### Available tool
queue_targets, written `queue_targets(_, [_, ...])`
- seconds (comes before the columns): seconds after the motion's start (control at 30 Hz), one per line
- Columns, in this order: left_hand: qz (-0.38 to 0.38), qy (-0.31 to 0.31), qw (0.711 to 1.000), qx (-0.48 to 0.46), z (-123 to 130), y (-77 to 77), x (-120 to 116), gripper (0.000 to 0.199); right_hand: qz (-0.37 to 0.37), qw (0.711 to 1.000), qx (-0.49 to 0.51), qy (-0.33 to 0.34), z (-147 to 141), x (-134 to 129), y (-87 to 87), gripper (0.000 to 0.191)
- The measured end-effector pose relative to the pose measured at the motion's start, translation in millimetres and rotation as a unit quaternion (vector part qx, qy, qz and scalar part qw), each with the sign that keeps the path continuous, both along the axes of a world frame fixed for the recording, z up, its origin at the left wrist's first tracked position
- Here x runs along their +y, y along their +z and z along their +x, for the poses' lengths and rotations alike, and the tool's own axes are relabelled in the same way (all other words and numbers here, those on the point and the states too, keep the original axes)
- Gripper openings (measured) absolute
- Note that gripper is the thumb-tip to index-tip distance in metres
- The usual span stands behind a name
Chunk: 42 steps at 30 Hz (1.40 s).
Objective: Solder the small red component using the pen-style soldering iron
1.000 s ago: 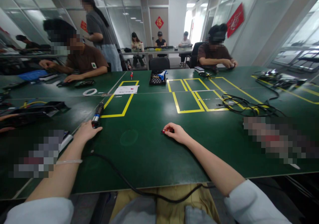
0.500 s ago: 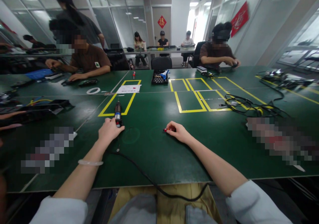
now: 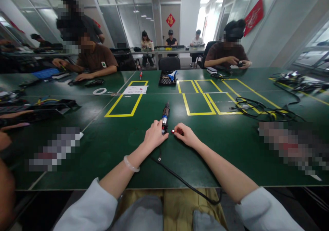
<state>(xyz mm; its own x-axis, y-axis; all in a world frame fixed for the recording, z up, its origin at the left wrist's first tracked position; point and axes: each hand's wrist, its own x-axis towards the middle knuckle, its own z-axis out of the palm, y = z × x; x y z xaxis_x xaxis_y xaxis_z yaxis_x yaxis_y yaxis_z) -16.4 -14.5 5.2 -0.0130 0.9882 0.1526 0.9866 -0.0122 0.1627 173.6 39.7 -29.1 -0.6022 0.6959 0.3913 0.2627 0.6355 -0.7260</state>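
Observation:
My left hand (image 3: 154,134) is wrapped round the rear end of a dark cylindrical tool (image 3: 166,114) with a blue and silver band, lying on the green table (image 3: 102,152). The tool's narrow tip points away from me. Close by on the right, my right hand (image 3: 187,135) pinches a small red part (image 3: 178,131), mostly hidden by the fingers. A small gap separates the part from the tool. A black cable (image 3: 185,180) runs from near my left hand over the table's front edge.
Yellow tape rectangles (image 3: 119,115) mark the table. Farther back are a white paper (image 3: 136,89), a black tray (image 3: 167,78) with a blue item and a white tape ring (image 3: 99,91). Tangled black cables (image 3: 246,104) lie right. People sit across the table and at the left.
My left hand has carried the tool rightward, out of the left tape rectangle's front, to beside my right hand. The cable has shifted right with it. My right hand still pinches the red part.

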Motion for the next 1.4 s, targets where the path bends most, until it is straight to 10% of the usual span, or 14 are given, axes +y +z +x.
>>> queue_targets(1.4, [0.014, -0.059, 0.998, -0.029, 25, -9.0, 3, 0.065, 0.014, 1.000, 0.005, -0.021, 8, 3, -0.1, 0.003])
